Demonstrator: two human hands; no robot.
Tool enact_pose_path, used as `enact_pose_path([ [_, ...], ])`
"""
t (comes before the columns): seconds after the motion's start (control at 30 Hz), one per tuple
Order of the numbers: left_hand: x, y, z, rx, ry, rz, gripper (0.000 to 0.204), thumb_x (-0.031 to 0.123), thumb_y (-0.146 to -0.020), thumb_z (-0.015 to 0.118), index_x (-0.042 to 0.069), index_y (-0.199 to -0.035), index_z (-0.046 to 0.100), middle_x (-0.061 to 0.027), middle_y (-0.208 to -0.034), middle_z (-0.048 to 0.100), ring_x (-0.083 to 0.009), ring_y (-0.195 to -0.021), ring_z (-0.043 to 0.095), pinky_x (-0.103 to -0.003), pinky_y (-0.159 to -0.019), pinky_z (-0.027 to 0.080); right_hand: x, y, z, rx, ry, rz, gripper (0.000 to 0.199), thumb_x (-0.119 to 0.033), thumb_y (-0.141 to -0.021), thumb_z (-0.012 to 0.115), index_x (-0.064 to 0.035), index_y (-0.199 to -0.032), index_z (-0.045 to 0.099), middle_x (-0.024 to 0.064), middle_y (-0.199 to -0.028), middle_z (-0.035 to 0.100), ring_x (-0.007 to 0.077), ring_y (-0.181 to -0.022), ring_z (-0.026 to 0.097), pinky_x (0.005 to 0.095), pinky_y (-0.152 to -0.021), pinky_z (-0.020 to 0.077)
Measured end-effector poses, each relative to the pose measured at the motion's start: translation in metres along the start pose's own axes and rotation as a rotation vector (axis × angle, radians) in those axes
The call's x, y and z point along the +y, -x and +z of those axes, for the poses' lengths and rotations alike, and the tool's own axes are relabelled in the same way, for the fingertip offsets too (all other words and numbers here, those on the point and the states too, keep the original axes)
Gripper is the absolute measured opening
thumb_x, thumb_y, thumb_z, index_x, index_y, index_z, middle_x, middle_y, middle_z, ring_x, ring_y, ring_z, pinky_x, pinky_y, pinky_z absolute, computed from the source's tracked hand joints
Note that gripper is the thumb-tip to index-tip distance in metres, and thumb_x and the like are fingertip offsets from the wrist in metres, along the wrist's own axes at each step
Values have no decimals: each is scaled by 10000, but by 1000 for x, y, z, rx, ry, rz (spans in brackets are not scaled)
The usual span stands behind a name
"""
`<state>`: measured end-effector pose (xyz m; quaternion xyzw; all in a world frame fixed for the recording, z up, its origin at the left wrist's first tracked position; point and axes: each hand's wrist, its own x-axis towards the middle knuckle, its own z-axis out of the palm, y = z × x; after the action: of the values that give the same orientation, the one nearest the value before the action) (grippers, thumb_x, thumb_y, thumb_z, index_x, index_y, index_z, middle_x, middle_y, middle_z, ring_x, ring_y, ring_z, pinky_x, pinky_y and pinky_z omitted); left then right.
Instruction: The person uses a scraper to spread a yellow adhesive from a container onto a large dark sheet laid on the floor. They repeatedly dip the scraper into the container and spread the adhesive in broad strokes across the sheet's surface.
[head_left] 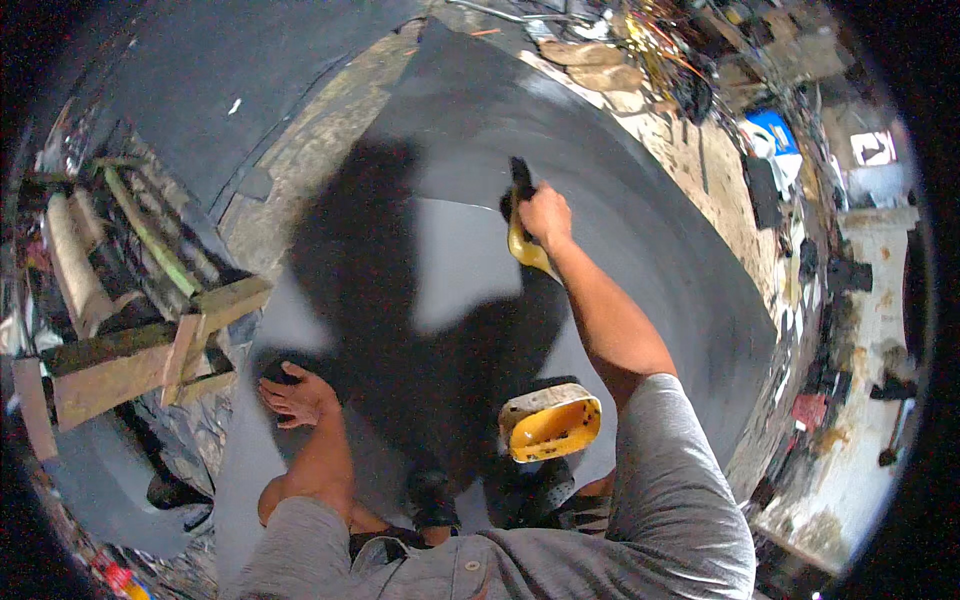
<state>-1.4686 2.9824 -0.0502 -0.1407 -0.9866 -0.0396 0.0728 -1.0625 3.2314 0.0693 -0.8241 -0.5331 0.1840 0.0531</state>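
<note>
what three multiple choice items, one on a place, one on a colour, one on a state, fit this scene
1. Where is the yellow container?
A. on the grey sheet by the person's knees
B. on the wooden frame
C. in the left hand

2. What colour is the handle of the tool in the right hand?
A. red
B. yellow
C. green

3. How is the left hand?
A. closed on a tool
B. spread flat on the grey sheet
C. raised in the air

Answers: 1 A, it sits on the sheet near the body. 2 B, yellow shows below the fist. 3 B, its fingers lie splayed on the sheet.
</note>
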Motion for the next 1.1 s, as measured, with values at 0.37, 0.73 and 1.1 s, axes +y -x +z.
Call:
enact_pose_path([
  [0.37,-8,2,11,89,7,81,662,522,-984,420,84,-1479,389,-121,-1525,385,-290,-1452,289,-704,-1126,169,-230,108,94,-236,-39,-663,230,-159,-875,517,-46,-1051,614,213,-973,706,426,-923,681,541,-794,536],
  [0.73,40,-149,-209,929,1186,222,695,336,-999,575,-69,-1478,275,-304,-1465,366,-407,-1338,406,-496,-1142,297,64,105,-33,288,-235,-320,467,-107,-862,676,44,-1265,493,301,-1093,636,474,-1055,605,484,-889,484],
  [1.1,76,-234,-259,748,1068,236,980,670,-824,657,-71,-1355,300,-350,-1103,610,-520,-1007,622,-539,-862,502,221,68,-50,172,87,67,352,-175,-799,705,16,-1081,616,256,-1056,691,431,-1043,643,474,-874,499],
])
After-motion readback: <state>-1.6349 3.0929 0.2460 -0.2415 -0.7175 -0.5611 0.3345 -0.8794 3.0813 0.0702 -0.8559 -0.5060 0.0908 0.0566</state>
